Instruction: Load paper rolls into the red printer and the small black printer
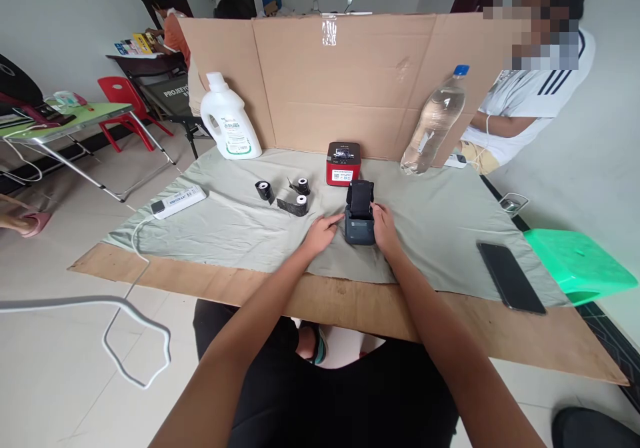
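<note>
Between front and back edges of the surface (360, 301), dark device (360, 232), lid up, flanked by left hand (320, 235), gripping nothing, index extended to its left side, and right hand (385, 229), fingers against its right side, can't tell if gripping.

White capitals (176, 93) at my ten o'clock
I read roughly "PROJEFYO" on the dark chair back (167, 106); labels (238, 140) on the white jug (227, 116) at ten, red box (343, 163) at twelve and power strip (180, 202) at nine are too small.
</note>
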The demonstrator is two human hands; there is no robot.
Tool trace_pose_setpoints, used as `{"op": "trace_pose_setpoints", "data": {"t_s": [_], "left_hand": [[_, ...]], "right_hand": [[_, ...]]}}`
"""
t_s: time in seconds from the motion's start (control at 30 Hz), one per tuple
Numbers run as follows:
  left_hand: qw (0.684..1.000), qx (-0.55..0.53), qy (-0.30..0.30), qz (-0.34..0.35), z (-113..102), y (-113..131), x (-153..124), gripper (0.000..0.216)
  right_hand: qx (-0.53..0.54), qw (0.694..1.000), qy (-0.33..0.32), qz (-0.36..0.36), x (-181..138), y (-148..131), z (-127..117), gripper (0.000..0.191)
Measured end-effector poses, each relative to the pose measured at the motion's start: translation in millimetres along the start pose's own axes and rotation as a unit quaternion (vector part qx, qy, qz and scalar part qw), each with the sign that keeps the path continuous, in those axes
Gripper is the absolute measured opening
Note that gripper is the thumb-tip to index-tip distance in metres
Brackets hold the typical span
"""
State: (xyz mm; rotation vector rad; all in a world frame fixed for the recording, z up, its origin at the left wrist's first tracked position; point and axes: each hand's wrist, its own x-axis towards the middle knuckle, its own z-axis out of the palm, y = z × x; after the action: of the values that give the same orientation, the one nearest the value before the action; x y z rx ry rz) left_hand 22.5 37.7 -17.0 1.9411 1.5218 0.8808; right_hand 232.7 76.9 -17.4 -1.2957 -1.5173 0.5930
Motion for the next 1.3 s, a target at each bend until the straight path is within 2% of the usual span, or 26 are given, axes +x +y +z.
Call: {"op": "trace_pose_setpoints", "data": {"t_s": [0.17, 0.3, 0.37, 0.43, 0.5, 0.6, 0.67, 0.77, 0.83, 0.93, 1.0, 1.1, 1.2, 1.3], "left_hand": [[1.000, -0.022, 0.012, 0.009, -1, 1, -1, 0.056], [0.992, 0.014, 0.016, 0.124, -5, 10, -6, 0.067], [0.985, 0.043, 0.006, 0.166, -5, 13, -8, 0.064], [0.982, 0.051, 0.004, 0.182, -4, 15, -9, 0.060], [0.980, 0.041, 0.009, 0.194, -3, 14, -9, 0.059], [0.978, 0.026, 0.014, 0.208, -2, 11, -8, 0.059], [0.977, 0.018, 0.014, 0.211, -2, 9, -8, 0.059], [0.977, 0.002, 0.019, 0.211, -1, 6, -7, 0.058], [0.977, -0.015, 0.030, 0.213, -1, 5, -6, 0.056], [0.973, -0.069, 0.061, 0.209, -3, 5, -4, 0.052], [0.970, -0.124, 0.091, 0.189, -5, 7, -3, 0.045], [0.959, -0.225, 0.131, 0.114, -8, 11, -2, 0.030], [0.932, -0.323, 0.156, 0.053, -11, 15, -1, 0.041], [0.912, -0.364, 0.187, 0.038, -16, 17, -1, 0.049]], "right_hand": [[0.070, 0.997, 0.025, 0.007, -4, -6, -3, 0.057], [0.063, 0.998, 0.013, 0.004, -2, -10, -12, 0.059], [0.024, 1.000, -0.018, -0.002, 9, -16, -20, 0.057], [-0.057, 0.995, -0.082, -0.005, 28, -26, -30, 0.048], [-0.161, 0.970, -0.183, 0.002, 49, -40, -38, 0.034], [-0.307, 0.900, -0.309, 0.000, 70, -62, -38, 0.022], [-0.387, 0.863, -0.326, 0.005, 73, -72, -29, 0.027], [-0.447, 0.838, -0.312, 0.021, 64, -79, -15, 0.035], [-0.452, 0.837, -0.308, 0.018, 59, -79, -11, 0.035], [-0.452, 0.840, -0.301, 0.006, 60, -81, -20, 0.035], [-0.421, 0.857, -0.296, -0.024, 64, -86, -33, 0.034], [-0.309, 0.895, -0.306, -0.100, 63, -101, -46, 0.024], [-0.214, 0.901, -0.338, -0.169, 49, -117, -41, 0.019], [-0.170, 0.900, -0.350, -0.195, 35, -126, -26, 0.020]]}}
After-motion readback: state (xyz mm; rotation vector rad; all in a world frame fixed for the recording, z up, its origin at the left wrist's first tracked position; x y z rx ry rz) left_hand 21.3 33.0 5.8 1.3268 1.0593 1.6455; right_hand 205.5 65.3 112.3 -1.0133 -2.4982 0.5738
